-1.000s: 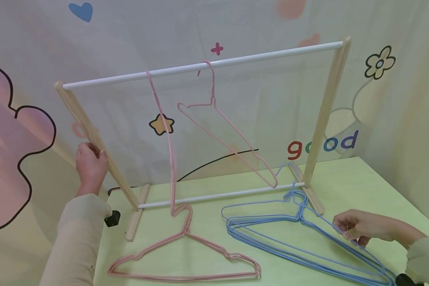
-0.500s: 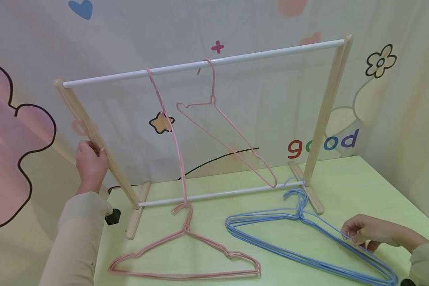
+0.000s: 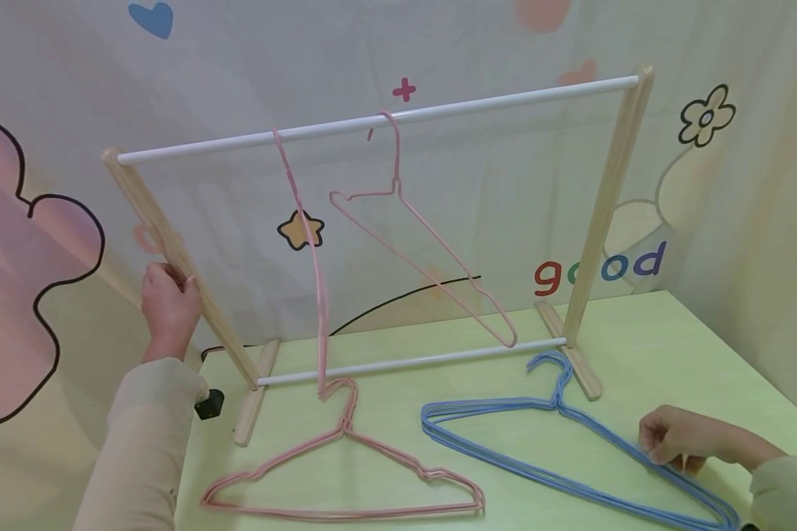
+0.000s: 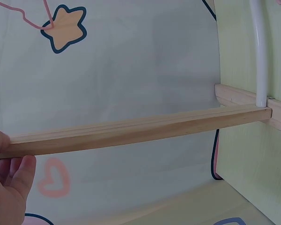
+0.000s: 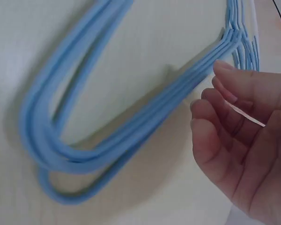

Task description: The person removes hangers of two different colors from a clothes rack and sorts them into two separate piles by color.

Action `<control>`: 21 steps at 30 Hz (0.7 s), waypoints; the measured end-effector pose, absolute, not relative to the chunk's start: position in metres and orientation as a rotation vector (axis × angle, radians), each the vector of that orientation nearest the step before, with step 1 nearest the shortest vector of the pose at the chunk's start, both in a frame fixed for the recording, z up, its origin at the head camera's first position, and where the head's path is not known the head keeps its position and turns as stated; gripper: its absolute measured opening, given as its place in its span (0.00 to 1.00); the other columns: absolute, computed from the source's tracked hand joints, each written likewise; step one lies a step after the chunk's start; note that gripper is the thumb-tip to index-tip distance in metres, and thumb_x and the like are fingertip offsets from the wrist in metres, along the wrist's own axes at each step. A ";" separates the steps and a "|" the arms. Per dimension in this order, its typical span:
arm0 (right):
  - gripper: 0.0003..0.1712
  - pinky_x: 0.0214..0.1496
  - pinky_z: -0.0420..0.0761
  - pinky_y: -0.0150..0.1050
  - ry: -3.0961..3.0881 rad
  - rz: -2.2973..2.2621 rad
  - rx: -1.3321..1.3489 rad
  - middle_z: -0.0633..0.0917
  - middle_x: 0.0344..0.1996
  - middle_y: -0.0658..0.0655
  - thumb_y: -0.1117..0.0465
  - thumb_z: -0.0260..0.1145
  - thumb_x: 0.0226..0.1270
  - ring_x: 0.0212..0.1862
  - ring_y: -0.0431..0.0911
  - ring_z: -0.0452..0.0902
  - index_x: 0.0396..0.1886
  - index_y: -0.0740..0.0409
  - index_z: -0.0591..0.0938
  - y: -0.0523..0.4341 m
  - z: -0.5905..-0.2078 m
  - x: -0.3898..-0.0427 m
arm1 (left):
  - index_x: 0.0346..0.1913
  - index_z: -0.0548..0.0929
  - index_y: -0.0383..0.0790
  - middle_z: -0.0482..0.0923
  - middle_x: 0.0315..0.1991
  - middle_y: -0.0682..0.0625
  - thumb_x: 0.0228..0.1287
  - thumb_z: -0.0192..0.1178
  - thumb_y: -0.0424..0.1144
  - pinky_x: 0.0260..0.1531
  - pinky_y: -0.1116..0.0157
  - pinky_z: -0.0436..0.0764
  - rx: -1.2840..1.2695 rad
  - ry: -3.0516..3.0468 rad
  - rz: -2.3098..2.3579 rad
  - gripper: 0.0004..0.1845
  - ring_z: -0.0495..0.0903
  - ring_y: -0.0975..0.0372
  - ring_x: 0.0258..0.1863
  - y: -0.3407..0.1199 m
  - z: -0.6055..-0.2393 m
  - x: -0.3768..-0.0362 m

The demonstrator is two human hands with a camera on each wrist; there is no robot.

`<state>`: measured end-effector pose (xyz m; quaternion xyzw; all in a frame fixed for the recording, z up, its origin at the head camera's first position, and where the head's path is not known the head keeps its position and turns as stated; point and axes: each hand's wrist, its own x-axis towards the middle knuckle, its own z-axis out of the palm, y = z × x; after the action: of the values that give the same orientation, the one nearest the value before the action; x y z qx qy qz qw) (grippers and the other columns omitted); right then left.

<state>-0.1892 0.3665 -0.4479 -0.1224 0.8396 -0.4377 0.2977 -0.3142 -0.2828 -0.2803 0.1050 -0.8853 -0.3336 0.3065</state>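
My left hand (image 3: 170, 306) grips the left wooden post (image 3: 173, 240) of a clothes rack. In the left wrist view, thumb and fingers lie around the post (image 4: 131, 133). Two pink hangers hang from the rack's white top rail (image 3: 505, 100): one edge-on (image 3: 314, 251), one turned sideways (image 3: 432, 276). My right hand (image 3: 680, 436) is at the right arm of a stack of blue hangers (image 3: 505, 461) lying on the table. In the right wrist view its loosely curled fingers hold nothing, beside the blue hangers (image 5: 154, 110).
A stack of pink hangers (image 3: 345, 511) lies on the light green table (image 3: 697, 354) at front left. The rack's lower white bar (image 3: 412, 362) and wooden feet (image 3: 249, 420) stand behind the stacks. A printed cloth (image 3: 239, 81) hangs close behind the rack.
The upper blue hanger, lifted off the stack in my right hand a second ago, has come down onto it and been let go. The left pink hanger has swung; my left hand has stayed put.
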 end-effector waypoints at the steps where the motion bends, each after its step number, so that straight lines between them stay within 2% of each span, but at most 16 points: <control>1: 0.05 0.14 0.61 0.27 2.234 -1.156 -0.328 0.70 0.15 0.48 0.70 0.57 0.52 0.15 0.37 0.61 0.24 0.70 0.71 0.366 -0.446 -0.190 | 0.47 0.62 0.28 0.64 0.43 0.35 0.62 0.45 0.36 0.45 0.52 0.65 0.280 -2.341 -0.883 0.16 0.66 0.44 0.43 -0.283 -0.280 -0.314; 5: 0.05 0.14 0.61 0.27 2.252 -1.160 -0.387 0.70 0.16 0.48 0.69 0.56 0.55 0.15 0.37 0.61 0.26 0.69 0.71 0.360 -0.436 -0.197 | 0.47 0.62 0.28 0.64 0.43 0.35 0.62 0.46 0.36 0.45 0.52 0.66 0.288 -2.340 -0.883 0.16 0.66 0.44 0.43 -0.283 -0.281 -0.314; 15: 0.08 0.20 0.69 0.31 2.374 -1.136 -0.466 0.71 0.20 0.51 0.63 0.55 0.61 0.21 0.37 0.67 0.32 0.66 0.72 0.335 -0.404 -0.214 | 0.48 0.62 0.28 0.64 0.43 0.34 0.62 0.45 0.37 0.44 0.52 0.66 0.292 -2.356 -0.882 0.16 0.66 0.44 0.43 -0.282 -0.278 -0.312; 18: 0.10 0.23 0.72 0.33 2.472 -1.112 -0.479 0.73 0.24 0.53 0.62 0.56 0.61 0.25 0.39 0.69 0.37 0.65 0.73 0.322 -0.385 -0.221 | 0.48 0.62 0.28 0.64 0.43 0.34 0.62 0.46 0.36 0.45 0.51 0.66 0.292 -2.351 -0.885 0.16 0.66 0.44 0.43 -0.281 -0.278 -0.312; 21: 0.16 0.28 0.74 0.35 2.573 -1.087 -0.509 0.76 0.32 0.57 0.61 0.56 0.61 0.30 0.40 0.71 0.47 0.66 0.71 0.310 -0.365 -0.227 | 0.48 0.62 0.28 0.64 0.43 0.34 0.62 0.46 0.36 0.45 0.51 0.66 0.288 -2.348 -0.890 0.16 0.66 0.44 0.43 -0.281 -0.278 -0.312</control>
<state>-0.2270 0.3098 -0.3648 -0.1771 0.8959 -0.3785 0.1507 -0.3123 -0.2814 -0.2780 0.1086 -0.8855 -0.3357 0.3023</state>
